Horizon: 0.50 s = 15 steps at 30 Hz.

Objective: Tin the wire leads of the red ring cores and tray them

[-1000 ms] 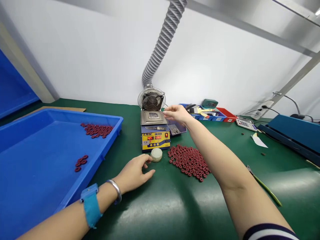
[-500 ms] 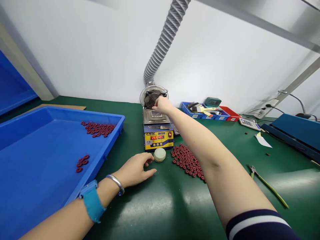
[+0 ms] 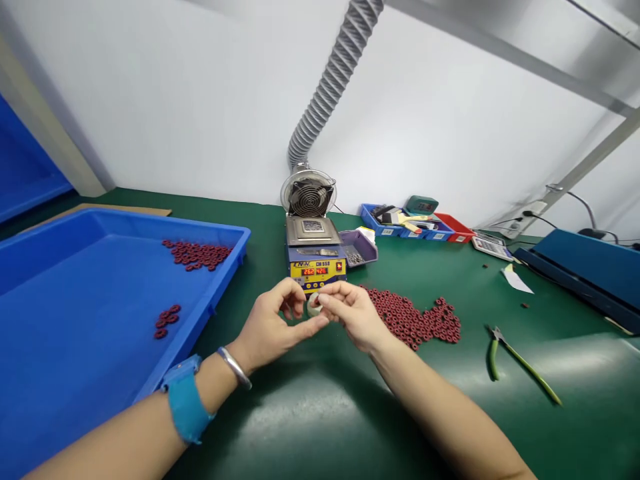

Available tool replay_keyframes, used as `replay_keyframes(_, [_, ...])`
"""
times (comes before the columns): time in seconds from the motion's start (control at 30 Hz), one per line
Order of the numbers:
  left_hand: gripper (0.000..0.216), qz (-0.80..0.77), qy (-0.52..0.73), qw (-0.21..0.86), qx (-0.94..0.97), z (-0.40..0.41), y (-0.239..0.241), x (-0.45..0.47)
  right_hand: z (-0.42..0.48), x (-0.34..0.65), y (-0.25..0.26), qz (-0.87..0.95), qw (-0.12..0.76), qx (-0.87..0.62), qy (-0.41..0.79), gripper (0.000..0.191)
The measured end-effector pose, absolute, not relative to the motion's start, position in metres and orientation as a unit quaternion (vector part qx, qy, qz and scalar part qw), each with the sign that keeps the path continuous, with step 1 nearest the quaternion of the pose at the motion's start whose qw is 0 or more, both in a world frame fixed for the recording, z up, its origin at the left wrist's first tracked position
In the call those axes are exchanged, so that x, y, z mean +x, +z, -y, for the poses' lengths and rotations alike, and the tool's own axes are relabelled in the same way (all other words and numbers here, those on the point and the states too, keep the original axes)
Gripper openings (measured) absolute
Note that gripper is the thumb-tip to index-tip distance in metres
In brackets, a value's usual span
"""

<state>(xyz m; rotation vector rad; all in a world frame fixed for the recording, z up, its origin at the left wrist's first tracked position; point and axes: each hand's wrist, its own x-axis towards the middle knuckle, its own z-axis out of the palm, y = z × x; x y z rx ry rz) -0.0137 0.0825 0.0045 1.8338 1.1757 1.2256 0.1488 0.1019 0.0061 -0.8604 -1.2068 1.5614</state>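
In front of the solder pot (image 3: 316,277), a small round pale disc (image 3: 313,311) lies on the green table, partly covered by my fingers. My right hand (image 3: 353,313) pinches a small dark red ring-shaped part (image 3: 318,301) just over the disc. Close to its left side is my left hand (image 3: 277,320), its fingers curved and apart with nothing visible in them. Its thumb reaches under the right fingertips; whether they touch I cannot tell. A pile of dark red rings (image 3: 407,319) spreads to the right of my right hand.
On the left stands a large blue tray (image 3: 220,297) with more red rings (image 3: 200,255). A purple bin (image 3: 364,248) sits beside the pot, and a fume duct (image 3: 333,77) rises behind. Green-handled cutters (image 3: 525,367) lie at right, with small tool bins (image 3: 395,231) farther back.
My right hand has come back from above the pot to the pale disc and now pinches a red ring there. My left hand has shifted slightly right.
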Motion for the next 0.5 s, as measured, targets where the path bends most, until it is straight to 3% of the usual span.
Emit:
replay_keyframes(0.37, [0.033, -0.384, 0.387, 0.291, 0.786, -0.050, 0.002, 0.007, -0.054, 0.162, -0.008, 0.428, 0.455, -0.319, 0.713, 0.027])
replay_keyframes(0.5, [0.034, -0.444, 0.484, 0.254, 0.710, -0.047, 0.015, 0.003, -0.052, 0.165, -0.011, 0.391, 0.463, -0.309, 0.733, 0.027])
